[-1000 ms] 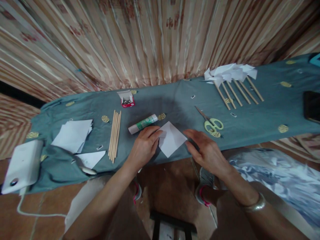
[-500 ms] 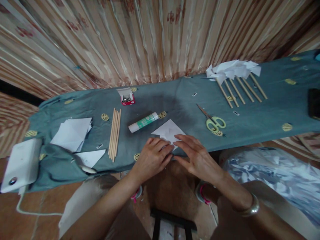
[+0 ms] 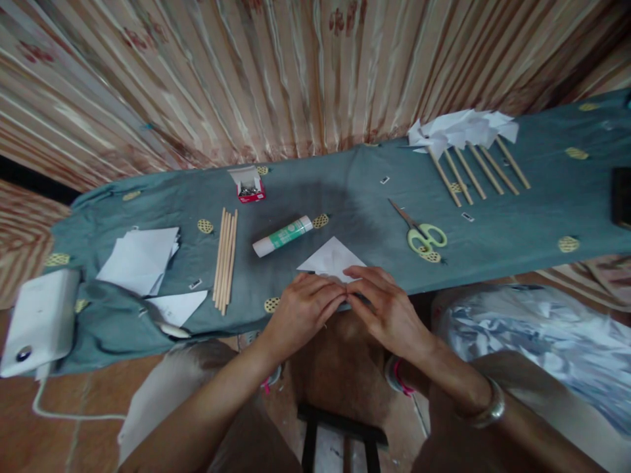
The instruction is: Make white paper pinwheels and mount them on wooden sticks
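A white paper (image 3: 332, 255) lies at the table's near edge, its upper corner pointing away from me. My left hand (image 3: 306, 309) covers its lower left part, fingers curled and pressed together on the near edge. From the other side my right hand (image 3: 384, 309) grips the same edge, and the two sets of fingertips meet in the middle. Hidden beneath the fingers is the lower part of the sheet. Just beyond the paper rests a green and white glue stick (image 3: 282, 236). Green-handled scissors (image 3: 421, 235) lie to the right, blades pointing away.
Wooden sticks (image 3: 225, 261) lie left of the glue stick, near a small red box of metal pins (image 3: 249, 187). Farther left are stacked paper sheets (image 3: 140, 259) and a white device (image 3: 42, 322). Paper pinwheels on sticks (image 3: 463, 135) lie at back right. A plastic bag (image 3: 532, 348) stands below.
My hands have come together at the paper's near edge; the right fingertips now meet the left ones. The sheet's lower part has gone under the fingers. The view has shifted slightly.
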A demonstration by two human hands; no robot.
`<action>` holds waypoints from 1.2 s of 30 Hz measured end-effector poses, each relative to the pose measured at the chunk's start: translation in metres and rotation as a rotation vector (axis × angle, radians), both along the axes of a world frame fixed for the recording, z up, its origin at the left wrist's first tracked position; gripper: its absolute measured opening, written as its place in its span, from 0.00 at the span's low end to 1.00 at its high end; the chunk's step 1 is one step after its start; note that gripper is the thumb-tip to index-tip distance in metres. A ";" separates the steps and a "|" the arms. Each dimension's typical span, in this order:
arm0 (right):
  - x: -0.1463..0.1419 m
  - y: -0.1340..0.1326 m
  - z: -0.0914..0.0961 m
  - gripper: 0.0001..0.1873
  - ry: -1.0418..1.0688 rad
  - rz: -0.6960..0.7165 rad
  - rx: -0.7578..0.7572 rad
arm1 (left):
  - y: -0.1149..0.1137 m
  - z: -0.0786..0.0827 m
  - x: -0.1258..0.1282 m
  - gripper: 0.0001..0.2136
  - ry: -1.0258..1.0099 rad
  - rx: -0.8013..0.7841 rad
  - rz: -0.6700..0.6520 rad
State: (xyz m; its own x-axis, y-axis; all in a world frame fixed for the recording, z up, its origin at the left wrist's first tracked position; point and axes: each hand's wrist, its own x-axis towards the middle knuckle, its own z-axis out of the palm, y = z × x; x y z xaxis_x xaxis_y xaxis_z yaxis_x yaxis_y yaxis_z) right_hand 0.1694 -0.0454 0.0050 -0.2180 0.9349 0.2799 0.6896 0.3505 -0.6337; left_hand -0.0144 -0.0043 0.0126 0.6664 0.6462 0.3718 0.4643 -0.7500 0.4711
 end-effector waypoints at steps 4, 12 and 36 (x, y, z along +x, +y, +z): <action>-0.001 0.003 0.000 0.07 0.044 -0.082 -0.051 | -0.001 0.003 -0.005 0.11 -0.024 -0.034 0.054; 0.000 0.012 -0.001 0.08 0.072 -0.150 -0.120 | -0.012 -0.005 -0.013 0.15 0.100 0.054 0.006; -0.003 0.019 -0.003 0.06 0.056 -0.244 -0.128 | -0.015 -0.013 -0.012 0.16 0.208 0.069 -0.059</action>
State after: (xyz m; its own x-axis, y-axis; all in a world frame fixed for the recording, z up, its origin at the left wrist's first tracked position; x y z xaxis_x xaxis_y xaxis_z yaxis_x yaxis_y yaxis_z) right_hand 0.1664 -0.0260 0.0016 0.0302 0.9865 0.1613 0.7062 0.0931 -0.7019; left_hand -0.0261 -0.0193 0.0000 0.7691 0.5817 0.2648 0.5007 -0.8058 0.3162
